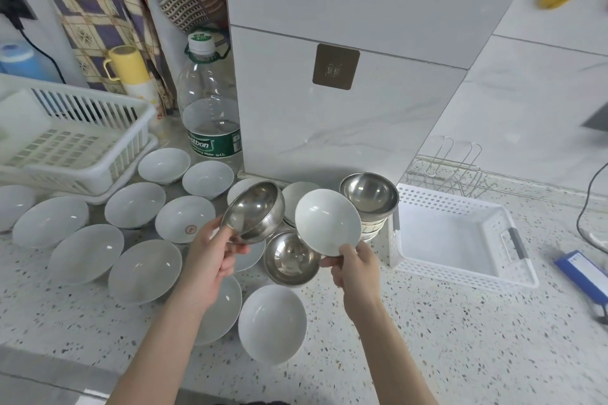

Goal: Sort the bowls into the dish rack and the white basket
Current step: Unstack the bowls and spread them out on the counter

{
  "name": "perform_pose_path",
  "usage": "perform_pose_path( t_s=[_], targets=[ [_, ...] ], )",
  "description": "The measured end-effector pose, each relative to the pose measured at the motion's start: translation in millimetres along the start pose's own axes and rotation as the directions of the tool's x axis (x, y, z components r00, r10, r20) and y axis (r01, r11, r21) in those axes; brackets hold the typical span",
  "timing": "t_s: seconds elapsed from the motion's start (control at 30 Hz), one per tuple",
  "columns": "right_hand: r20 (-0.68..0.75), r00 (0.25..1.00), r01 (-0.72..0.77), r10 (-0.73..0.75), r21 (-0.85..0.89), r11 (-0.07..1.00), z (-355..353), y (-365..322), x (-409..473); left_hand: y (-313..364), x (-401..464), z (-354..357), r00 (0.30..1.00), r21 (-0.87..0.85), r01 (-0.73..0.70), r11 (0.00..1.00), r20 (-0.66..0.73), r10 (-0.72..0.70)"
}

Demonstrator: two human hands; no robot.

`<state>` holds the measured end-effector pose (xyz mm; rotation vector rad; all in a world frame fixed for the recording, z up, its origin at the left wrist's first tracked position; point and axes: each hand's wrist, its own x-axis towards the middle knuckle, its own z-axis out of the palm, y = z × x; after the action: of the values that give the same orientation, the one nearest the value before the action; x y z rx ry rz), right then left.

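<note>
Tilting toward the camera, steel bowl and white bowl sit pinched in hands.

Home kitchen: speckled counter, bowls, dish rack.

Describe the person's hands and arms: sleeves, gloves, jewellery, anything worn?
Both are bare: the left hand and right hand wear no gloves, and no rings, watch or bands show. The forearms are uncovered to the frame's bottom edge, so no sleeve is visible. No markings.
</note>
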<state>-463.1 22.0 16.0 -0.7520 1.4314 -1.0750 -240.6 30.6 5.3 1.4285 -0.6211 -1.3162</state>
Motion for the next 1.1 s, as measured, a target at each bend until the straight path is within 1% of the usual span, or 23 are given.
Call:
perform_pose_path(
  t_s=[0.17, 0.3, 0.5, 0.6, 0.7, 0.77, 0.93, 1.1],
  targets=[
    [-0.1, 0.995, -0.03, 0.031, 0.013, 0.999, -28.9, 24.5, -19.1, -11.3, -8.5, 9.5, 0.998, 0.014, 0.031, 0.999, 0.049, -0.032],
    [-0.216, 0.974, -0.061, 0.072, 0.058, 0.996, -50.5, 47.5, -32.2, -18.6, -15.3, 22.1, 0.997, 0.053, 0.061, 0.997, 0.051, -0.063],
    [-0.364, 0.926, -0.047, 0.098, 0.148, 0.988, -72.4, 69.6, -49.1, -44.8, -27.1, 66.8, 0.99, 0.247, 0.044, 0.968, 0.117, -0.075],
    [-0.427, 0.898, -0.032, 0.101, 0.165, 0.986, -83.2, 72.4, -52.3, -62.0, -24.6, 84.0, 0.982, 0.382, -0.001, 0.924, 0.174, -0.071],
    [-0.48, 0.872, -0.023, 0.099, 0.161, 0.987, -95.0, 71.1, -52.5, -74.5, -21.6, 97.2, 0.974, 0.481, -0.067, 0.874, 0.222, -0.048],
    [-0.499, 0.861, -0.011, 0.1, 0.178, 0.984, -101.2, 70.2, -52.6, -78.7, -18.7, 105.4, 0.97, 0.544, -0.102, 0.833, 0.239, -0.037],
    [-0.503, 0.855, -0.012, 0.129, 0.228, 0.973, -109.0, 70.6, -52.4, -83.2, -13.2, 123.2, 0.956, 0.655, -0.142, 0.742, 0.284, -0.067],
    [-0.476, 0.861, -0.049, 0.18, 0.276, 0.96, -107.2, 73.0, -52.2, -90.6, -7.1, 128.1, 0.963, 0.722, -0.132, 0.679, 0.256, -0.084]
  ],
)
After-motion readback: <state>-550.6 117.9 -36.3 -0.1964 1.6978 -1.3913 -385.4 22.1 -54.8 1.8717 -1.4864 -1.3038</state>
